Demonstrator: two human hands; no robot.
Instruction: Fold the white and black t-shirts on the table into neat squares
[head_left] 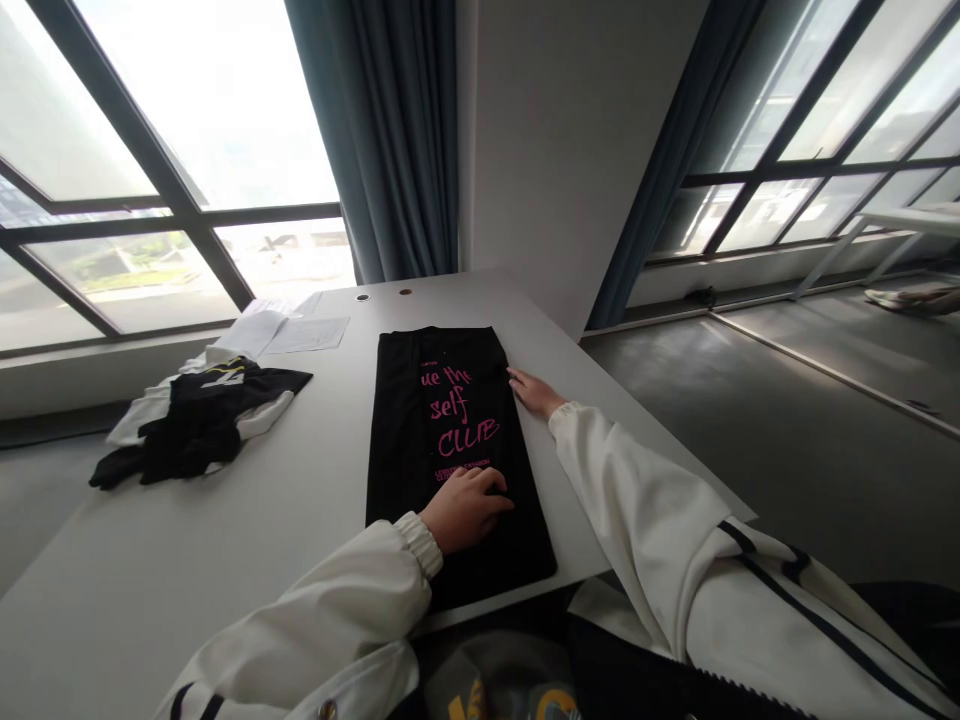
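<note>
Black folded garment (401,440) lies lengthwise on a white table (292,530), its near end close to the table's near edge, in front of a person in white sleeves. Folding looks well advanced: the cloth already forms a long, mostly smooth panel with fairly straight sides, and what seems left is squaring the edges or doubling the length, though whether another fold is due cannot be told. Its long axis runs away from the wearer, the far end leaning slightly left, and the pink lettering (450,405), with "self" and "CLUB" legible, reads upright from the wearer's side, its top toward the far end. On the nearer part of the panel, the left hand (461,508) rests palm down just below the print, fingers loosely bent, with no clear grip on the cloth. Farther up, the right hand (534,392) reaches in from the table's bare right side, fingers extended, tips at the garment's right edge; it appears relaxed, with no pinch visible. Off to the left sits a crumpled pile of black and white clothing (199,420), well apart from the panel. Beyond it lie printed papers (307,334), and past the table hangs a blue-grey curtain (401,140) between a bright window (247,100) and a pale column (559,150).
</note>
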